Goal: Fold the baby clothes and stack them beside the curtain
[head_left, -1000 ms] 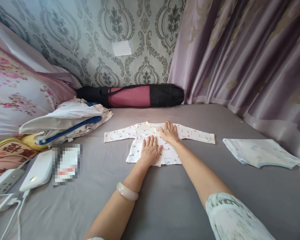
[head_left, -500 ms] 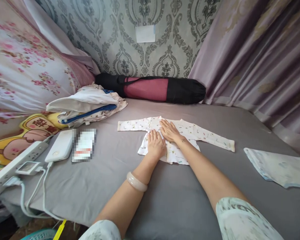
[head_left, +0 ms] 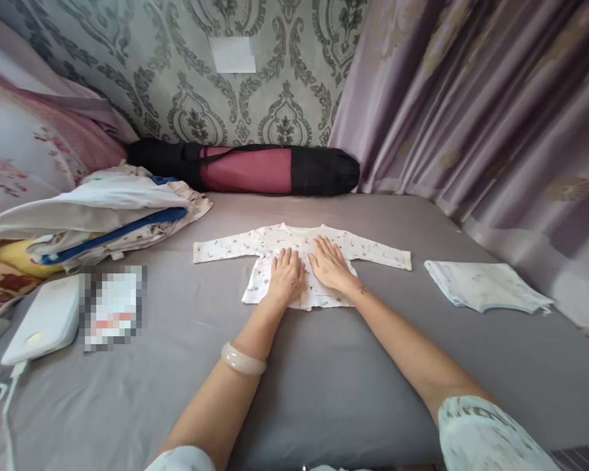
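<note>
A small white long-sleeved baby shirt [head_left: 269,243] with a tiny print lies spread on the grey sheet, both sleeves stretched out sideways. My left hand [head_left: 287,276] rests flat on the left part of its body, fingers extended and pointing away from me. Beside it, my right hand [head_left: 330,263] lies flat on the right part, fingers slightly spread. Neither hand grips the cloth. The hands are close together but apart, and they cover the middle of the shirt's front.
A folded white garment [head_left: 485,286] lies to the right. On the left are a pile of clothes [head_left: 122,203], a white power bank [head_left: 46,317] with a cable and a blurred-out item [head_left: 114,307]. A black and red rolled bag [head_left: 245,171] lies along the wall.
The view has turned right and come closer. My right hand has shifted across the shirt, and the shirt's right sleeve now lies straighter, level with the left one.
</note>
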Tool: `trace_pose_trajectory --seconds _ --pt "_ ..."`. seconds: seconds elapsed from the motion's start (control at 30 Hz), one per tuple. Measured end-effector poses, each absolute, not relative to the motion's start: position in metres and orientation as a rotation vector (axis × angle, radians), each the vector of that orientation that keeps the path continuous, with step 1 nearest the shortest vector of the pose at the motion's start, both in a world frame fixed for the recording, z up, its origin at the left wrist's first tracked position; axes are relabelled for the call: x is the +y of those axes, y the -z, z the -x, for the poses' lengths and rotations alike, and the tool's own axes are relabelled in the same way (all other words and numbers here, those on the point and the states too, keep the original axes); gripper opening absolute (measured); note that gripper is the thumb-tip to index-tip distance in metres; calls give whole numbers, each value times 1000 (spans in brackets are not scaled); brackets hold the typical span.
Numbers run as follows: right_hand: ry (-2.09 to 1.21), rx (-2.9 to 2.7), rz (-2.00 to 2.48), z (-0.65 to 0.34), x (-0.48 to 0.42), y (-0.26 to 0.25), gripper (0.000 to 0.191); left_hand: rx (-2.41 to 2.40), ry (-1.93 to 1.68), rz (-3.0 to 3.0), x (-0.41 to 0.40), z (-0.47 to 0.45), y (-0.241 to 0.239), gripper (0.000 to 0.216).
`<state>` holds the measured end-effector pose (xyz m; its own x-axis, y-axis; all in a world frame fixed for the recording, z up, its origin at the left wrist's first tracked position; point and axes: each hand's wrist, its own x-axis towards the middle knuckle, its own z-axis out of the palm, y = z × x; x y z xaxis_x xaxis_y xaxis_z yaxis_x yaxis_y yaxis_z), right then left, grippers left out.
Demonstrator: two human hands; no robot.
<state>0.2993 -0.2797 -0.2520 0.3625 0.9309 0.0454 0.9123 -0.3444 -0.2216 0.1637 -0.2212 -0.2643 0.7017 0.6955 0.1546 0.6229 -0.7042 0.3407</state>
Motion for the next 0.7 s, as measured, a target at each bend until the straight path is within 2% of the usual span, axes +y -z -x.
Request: trace_pose_trajectory --seconds 0.27,0.4,0.5,0.7 --pt "-227 -1605 2494 -304 -297 257 61 839 -226 -2771 -228 -163 266 51" --pt "-448 -1486 2261 -335 -293 237 53 676 -299 -2823 -228 -163 270 52" --pt "-316 -1171 2236 -375 -304 222 42 553 -304 -2866 -229 -162 271 49" --pt "13 -484 2704 -441 -353 229 39 514 -245 -2934 -228 -173 250 43"
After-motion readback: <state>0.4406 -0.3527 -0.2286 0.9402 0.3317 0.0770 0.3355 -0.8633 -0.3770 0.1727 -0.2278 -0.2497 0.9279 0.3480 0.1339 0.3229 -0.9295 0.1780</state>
